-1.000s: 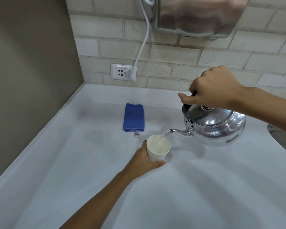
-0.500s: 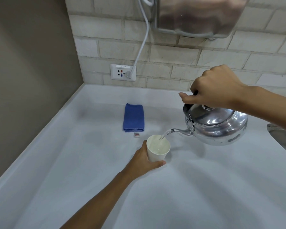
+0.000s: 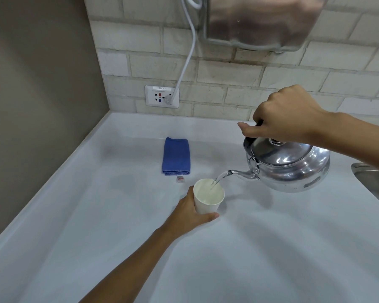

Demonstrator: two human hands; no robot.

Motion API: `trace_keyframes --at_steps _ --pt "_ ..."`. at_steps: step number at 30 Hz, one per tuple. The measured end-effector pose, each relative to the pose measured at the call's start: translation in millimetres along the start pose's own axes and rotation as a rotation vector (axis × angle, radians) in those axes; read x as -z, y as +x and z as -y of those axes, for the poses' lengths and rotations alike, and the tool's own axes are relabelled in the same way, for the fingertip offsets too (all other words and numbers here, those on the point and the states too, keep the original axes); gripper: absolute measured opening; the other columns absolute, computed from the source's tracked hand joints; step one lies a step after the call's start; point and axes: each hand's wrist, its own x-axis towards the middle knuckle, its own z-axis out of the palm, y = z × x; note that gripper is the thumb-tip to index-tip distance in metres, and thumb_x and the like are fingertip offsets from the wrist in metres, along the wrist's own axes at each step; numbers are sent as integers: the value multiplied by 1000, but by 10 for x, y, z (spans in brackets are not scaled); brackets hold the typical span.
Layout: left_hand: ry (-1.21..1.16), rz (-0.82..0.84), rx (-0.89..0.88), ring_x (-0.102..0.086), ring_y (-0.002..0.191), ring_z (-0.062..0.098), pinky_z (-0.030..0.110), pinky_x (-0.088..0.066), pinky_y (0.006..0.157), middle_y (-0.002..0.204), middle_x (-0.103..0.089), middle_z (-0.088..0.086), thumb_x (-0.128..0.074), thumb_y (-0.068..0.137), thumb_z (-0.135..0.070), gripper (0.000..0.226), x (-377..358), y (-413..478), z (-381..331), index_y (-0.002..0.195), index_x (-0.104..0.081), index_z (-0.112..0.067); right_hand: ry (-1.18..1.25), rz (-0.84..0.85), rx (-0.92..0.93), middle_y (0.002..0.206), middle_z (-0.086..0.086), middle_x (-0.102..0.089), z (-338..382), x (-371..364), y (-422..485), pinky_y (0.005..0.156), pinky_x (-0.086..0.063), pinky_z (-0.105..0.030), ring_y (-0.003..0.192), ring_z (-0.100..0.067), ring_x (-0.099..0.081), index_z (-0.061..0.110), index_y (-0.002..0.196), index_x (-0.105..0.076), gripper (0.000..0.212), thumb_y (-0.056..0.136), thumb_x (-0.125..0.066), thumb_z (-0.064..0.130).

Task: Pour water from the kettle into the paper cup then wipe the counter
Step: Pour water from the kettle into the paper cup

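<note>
Right hand (image 3: 287, 115) grip tight on kettle (image 3: 293, 169) handle — left hand (image 3: 189, 212) grip around paper cup (image 3: 207, 200).

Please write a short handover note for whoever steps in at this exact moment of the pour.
Left hand: gripping the paper cup standing on the counter.
Right hand: holding the kettle by its handle, tilted, water streaming from the spout into the cup.
Blue cloth: folded, untouched, behind the cup.
Done: pour under way.
Left: stop pouring, set the kettle down, wipe the counter.
</note>
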Motion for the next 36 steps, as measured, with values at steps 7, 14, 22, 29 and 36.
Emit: trace_keyframes --at_steps 7,14,22,29,36 --pt "-1 -1 -11 -52 108 -1 3 -44 75 116 -51 -24 -79 57 -58 80 2 0 -2 121 -32 -46 -19 -3 13 35 -1 -12 -9 17 -8 47 -14 -21 40 -22 -18 11 38 -24 59 83 -48 41" --pt "-5 0 -23 -52 110 4 3 -44 76 120 -53 -17 -80 59 -54 80 1 1 -9 123 -32 -42 -28 -5 15 35 -1 -12 -18 43 -7 48 -14 -21 40 -20 -14 11 39 -21 60 84 -48 41" --pt "-15 7 -25 -52 108 3 2 -44 76 118 -52 -20 -80 60 -52 79 1 -4 -8 122 -32 -43 -40 4 22 35 -1 -14 -10 41 2 47 -16 -22 39 -19 -14 12 38 -22 60 84 -46 42" --pt "-24 9 -31 -51 108 -1 3 -44 77 116 -50 -24 -80 60 -52 77 4 -5 -19 119 -31 -47 -34 1 25 35 0 -14 -5 51 10 46 -16 -22 38 -18 -12 12 38 -21 60 83 -43 44" --pt "-21 7 -29 -52 108 0 2 -44 77 118 -51 -23 -80 60 -52 80 5 -6 -13 123 -32 -43 -40 -4 22 35 1 -11 -2 58 5 47 -14 -21 38 -18 -11 12 38 -20 61 84 -47 42"
